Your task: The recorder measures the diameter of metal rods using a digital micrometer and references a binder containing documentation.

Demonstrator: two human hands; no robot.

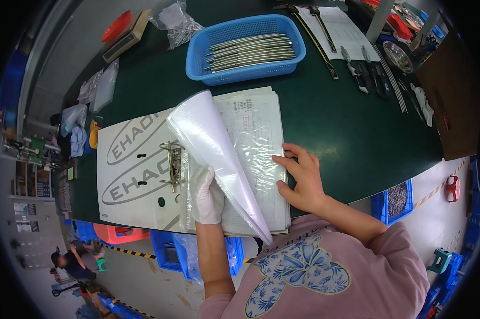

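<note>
A white lever-arch binder point(128, 159) lies spread on the dark green table, its metal rings point(172, 165) near the middle. Several clear plastic sleeves point(219, 146) are lifted from its right side and curl over toward the left. My left hand point(207, 199), in a white glove, holds these curled sleeves near the rings; part of its fingers is hidden. Below them lies a sleeved printed sheet point(256, 127) with a small red stamp, on top of the remaining stack. Bare and with fingers spread, my right hand point(302, 178) touches the right edge of that stack.
Beyond the binder stands a blue plastic basket point(197, 58) of thin metal rods. Calipers point(322, 45), a paper sheet, marker-like tools point(357, 72) and a metal bowl point(398, 56) lie at the far right. Plastic bags point(104, 87) sit at left. Blue crates point(391, 202) stand below the table.
</note>
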